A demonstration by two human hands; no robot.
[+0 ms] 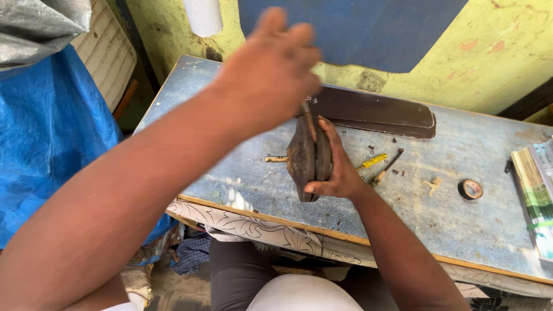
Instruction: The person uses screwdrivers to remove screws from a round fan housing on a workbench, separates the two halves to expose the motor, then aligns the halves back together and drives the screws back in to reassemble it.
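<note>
My right hand (340,167) clamps its fingers around a dark brown, rusty, disc-shaped metal motor housing (310,155), holding it upright on edge on the scuffed blue-grey worktop (472,213), its brass shaft pointing left. My left hand (271,69) hovers blurred just above its top edge, fingers loosely curled; whether they grip anything I cannot tell. It looks heavy, stiff and gritty, best gripped around the rim.

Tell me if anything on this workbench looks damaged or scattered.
The bench top is worn, its surface blotchy and scuffed. Small dark screws lie loose near the yellow-handled screwdriver. Nothing looks spilled.
</note>
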